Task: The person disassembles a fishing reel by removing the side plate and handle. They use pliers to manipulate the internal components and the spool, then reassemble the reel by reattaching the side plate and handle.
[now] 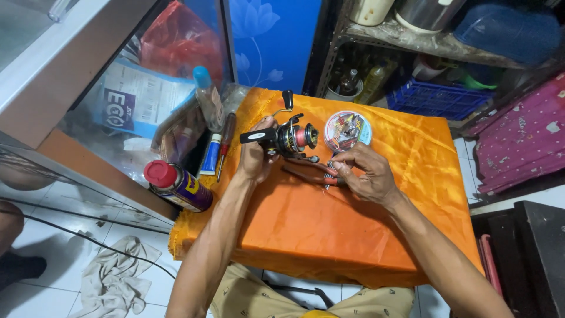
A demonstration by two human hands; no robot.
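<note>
Your left hand [254, 158] closes around the stem of a black fishing reel [291, 139] at frame centre, holding it above the orange cloth [329, 229], while your right hand [366, 174], fingers curled, grips red-handled pliers [312, 173] just below the reel. A round spool of line [347, 129] lies just behind your right hand; a screwdriver [225, 144], a blue tube [210, 155] and a red-capped spray can [178, 185] sit at centre left.

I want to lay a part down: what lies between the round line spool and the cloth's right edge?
Head view: only bare orange satin cloth lies right of the round clear line spool.
</note>
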